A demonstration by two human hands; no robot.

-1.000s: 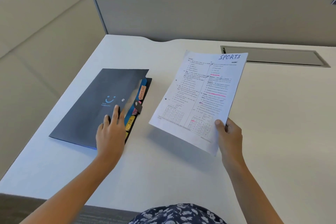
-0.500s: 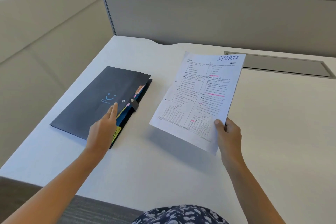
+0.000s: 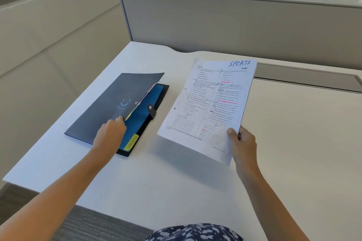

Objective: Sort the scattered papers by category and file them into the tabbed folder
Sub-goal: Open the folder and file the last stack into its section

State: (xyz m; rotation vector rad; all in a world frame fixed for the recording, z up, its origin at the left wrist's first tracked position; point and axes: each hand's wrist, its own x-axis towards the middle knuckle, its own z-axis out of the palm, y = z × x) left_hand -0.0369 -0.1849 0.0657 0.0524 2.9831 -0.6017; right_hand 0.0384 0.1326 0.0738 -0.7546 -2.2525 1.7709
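White desk (image 3: 176, 182) before you carries the dark folder (image 3: 109, 107), its yellow tab (image 3: 131, 142) marked "SPORTS". Your left hand (image 3: 109, 135) pinches the folder's raised cover edge. Your right hand (image 3: 242, 143) grips papers (image 3: 207, 107) headed "SPORTS" above the desk.

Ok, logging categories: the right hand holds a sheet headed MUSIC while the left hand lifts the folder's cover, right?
No: the head view shows the sheet in the right hand headed SPORTS, not MUSIC. The left hand lifts the folder's cover.

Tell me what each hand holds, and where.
Right hand: the SPORTS paper, at its near right corner. Left hand: the folder cover, at its open edge.
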